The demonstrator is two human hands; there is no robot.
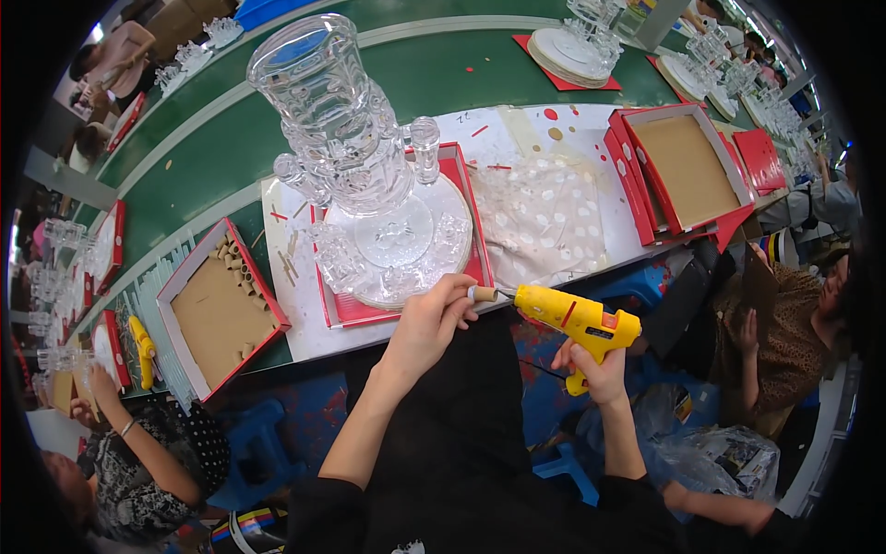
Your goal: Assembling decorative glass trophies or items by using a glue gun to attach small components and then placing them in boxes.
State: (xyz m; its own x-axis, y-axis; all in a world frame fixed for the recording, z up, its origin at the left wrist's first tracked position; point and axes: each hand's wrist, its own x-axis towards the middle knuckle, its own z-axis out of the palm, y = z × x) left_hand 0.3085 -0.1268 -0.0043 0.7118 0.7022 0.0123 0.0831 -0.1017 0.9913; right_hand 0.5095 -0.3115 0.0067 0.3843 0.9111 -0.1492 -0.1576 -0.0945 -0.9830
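Observation:
Between the fingers of my left hand [429,323] is a short brown cardboard tube [481,294]. A yellow glue gun [577,319] sits in my right hand [595,371], fingers wrapped round its handle. Its nozzle points left and meets or nearly meets the tube's end; I cannot tell which. Just beyond my left hand, a round white board [369,286] lies in a red box lid [480,245]. On that board stands a tall stack of clear plastic vessels [346,129], with smaller clear pieces [425,148] around it.
Left of the stack, a red-edged tray [208,319] holds several cardboard tubes [242,272]. A dotted cloth [544,222] lies to the right, then stacked red boxes [688,175]. Another yellow glue gun [142,351] rests far left. Co-workers sit at both sides; blue stools stand below.

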